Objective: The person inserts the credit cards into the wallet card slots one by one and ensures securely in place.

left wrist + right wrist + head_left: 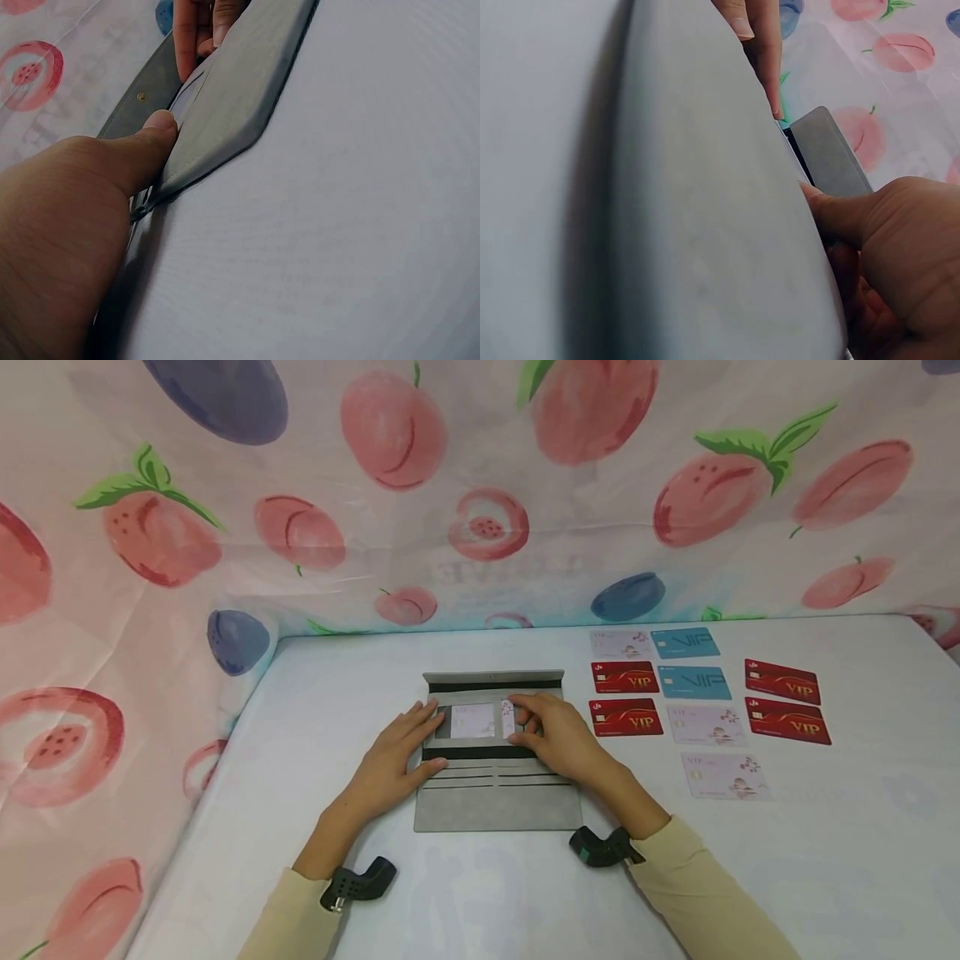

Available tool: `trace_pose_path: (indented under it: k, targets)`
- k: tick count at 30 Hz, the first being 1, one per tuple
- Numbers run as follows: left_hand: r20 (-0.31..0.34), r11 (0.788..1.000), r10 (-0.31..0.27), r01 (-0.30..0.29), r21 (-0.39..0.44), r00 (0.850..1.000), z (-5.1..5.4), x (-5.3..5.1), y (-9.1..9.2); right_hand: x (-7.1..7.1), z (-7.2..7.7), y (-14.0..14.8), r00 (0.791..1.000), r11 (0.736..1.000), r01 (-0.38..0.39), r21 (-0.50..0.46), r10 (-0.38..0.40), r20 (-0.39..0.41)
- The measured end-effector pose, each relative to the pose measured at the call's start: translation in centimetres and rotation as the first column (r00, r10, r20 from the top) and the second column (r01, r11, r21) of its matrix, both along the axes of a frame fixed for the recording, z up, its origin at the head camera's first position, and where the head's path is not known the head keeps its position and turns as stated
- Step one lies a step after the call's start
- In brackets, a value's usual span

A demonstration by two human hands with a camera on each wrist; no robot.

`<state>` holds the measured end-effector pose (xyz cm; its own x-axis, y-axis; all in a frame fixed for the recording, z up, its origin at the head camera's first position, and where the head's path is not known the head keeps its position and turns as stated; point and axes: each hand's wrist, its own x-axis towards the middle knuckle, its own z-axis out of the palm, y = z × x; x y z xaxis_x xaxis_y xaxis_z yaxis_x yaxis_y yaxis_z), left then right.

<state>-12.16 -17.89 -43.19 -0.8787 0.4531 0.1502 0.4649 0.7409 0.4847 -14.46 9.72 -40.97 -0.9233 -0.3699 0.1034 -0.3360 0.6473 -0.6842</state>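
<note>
White tabletop (862, 860): cards (695, 682) right of grey wallet (497, 812).

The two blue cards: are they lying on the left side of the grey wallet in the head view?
No, both blue cards lie to the right of the wallet.

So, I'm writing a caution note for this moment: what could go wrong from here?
The pale card could snag or bend if the right hand, at its right end, pushes crookedly. The wallet might slide if the left hand lifts from its left edge. The right hand could knock the nearest red card.
</note>
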Motion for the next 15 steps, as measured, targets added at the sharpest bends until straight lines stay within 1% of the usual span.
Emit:
trace_pose_path:
  k: [7, 15]
  targets:
    - [0.007, 1.0, 0.002, -0.002, 0.006, 1.0, 0.07, -0.02, 0.04, -0.06, -0.11, -0.04, 1.0, 1.0, 0.004, 0.025, -0.003, -0.024]
    - [0.004, 1.0, 0.001, -0.001, 0.008, 1.0, 0.2, 0.05, 0.06, -0.27, -0.19, -0.05, 1.0, 1.0, 0.011, 0.01, -0.011, -0.01]
